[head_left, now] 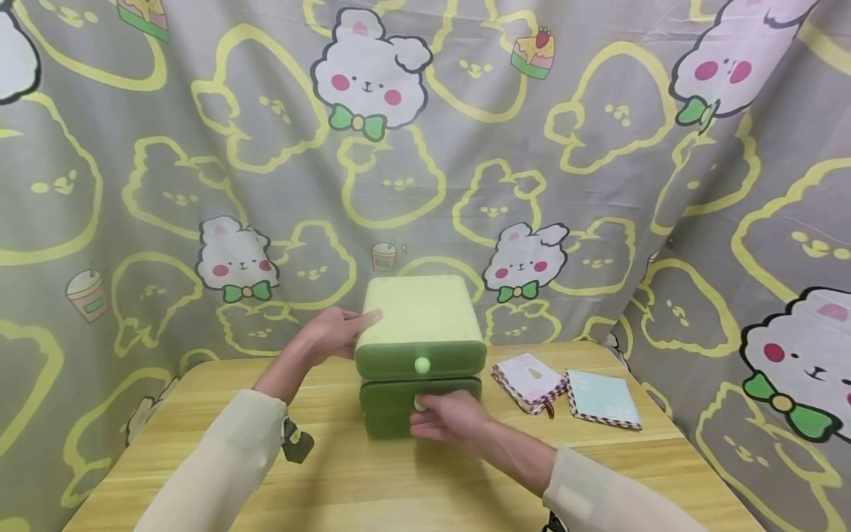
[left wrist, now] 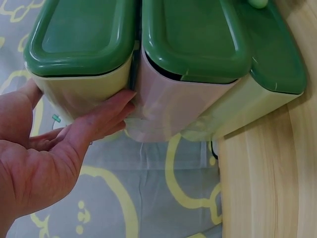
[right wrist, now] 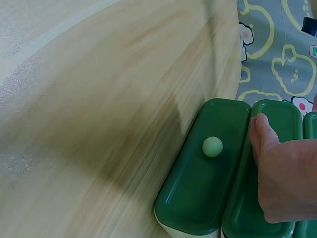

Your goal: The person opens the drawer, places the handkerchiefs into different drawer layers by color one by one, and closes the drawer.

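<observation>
Fingers [head_left: 428, 425] at right pinch the round pale-green knob [head_left: 419, 404]; left fingers [left wrist: 110, 110], straight, brace our green-fronted plastic cabinet [head_left: 428, 307]. Likely opening: pull.

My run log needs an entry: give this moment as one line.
left hand: on side of drawer unit | right hand: gripping middle knob | middle drawer: slightly ajar | two folded cloths: right of drawer unit

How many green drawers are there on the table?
3: the top drawer, the middle drawer with the right hand at its knob, and the bottom drawer just above the table. The hand covers part of the middle one. I see no others.
</observation>
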`<state>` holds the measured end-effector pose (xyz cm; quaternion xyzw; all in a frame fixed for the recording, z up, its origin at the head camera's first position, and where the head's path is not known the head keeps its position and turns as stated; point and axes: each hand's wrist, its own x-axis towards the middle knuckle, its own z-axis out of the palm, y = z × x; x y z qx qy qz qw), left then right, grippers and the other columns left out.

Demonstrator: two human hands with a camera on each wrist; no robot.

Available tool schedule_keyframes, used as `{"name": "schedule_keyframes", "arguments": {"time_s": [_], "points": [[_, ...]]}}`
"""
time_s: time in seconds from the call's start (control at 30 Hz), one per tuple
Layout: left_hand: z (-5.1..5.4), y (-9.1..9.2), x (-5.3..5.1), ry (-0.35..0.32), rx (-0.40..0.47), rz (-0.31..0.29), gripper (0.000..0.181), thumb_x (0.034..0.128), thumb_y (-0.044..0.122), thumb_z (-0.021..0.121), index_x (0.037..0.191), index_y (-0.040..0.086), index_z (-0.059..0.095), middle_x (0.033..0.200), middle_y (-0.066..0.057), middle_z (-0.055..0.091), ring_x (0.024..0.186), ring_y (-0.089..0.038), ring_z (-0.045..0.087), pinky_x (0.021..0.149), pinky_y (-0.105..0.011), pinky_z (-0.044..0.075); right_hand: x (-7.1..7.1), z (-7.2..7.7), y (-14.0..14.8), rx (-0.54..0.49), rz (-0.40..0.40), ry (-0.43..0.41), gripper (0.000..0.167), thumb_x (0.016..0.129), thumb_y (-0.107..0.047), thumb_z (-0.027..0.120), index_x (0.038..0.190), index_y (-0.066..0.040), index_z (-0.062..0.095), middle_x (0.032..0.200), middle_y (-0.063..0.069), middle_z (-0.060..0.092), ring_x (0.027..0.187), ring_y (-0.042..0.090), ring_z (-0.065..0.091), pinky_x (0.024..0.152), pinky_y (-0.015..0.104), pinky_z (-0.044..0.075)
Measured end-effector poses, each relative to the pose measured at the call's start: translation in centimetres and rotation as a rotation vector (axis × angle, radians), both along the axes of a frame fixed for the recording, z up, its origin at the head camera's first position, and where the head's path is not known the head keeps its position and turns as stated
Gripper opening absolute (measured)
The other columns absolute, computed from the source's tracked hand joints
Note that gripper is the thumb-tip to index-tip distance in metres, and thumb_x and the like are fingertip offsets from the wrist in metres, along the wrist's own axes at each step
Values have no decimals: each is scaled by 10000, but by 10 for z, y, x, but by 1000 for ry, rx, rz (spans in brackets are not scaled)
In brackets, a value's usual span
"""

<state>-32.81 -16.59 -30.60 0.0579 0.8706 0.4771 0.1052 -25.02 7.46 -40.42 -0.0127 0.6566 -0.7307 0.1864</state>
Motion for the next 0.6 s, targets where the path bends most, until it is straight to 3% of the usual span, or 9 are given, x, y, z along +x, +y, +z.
{"name": "schedule_keyframes", "arguments": {"time_s": [0.23, 0.6], "points": [[1, -1, 2, 4, -17, 3, 732, 958, 605, 599, 1386, 11, 604, 1217, -208, 715, 970, -275, 756, 1018, -471, 551, 10, 2, 1, 18, 11, 4, 397, 1003, -132, 612, 1220, 195, 550, 1162, 361, 659, 995, 374, 737, 881, 389, 624], [2, 0, 4, -3, -1, -13, 715, 962, 590, 605, 1366, -1, 617, 1231, -216, 704, 963, -273, 750, 974, -448, 578, 22, 1, 8, 25, 48, 2, 378, 1004, -138, 613, 1199, 182, 568, 1052, 269, 715, 980, 350, 739, 882, 397, 624]]}}
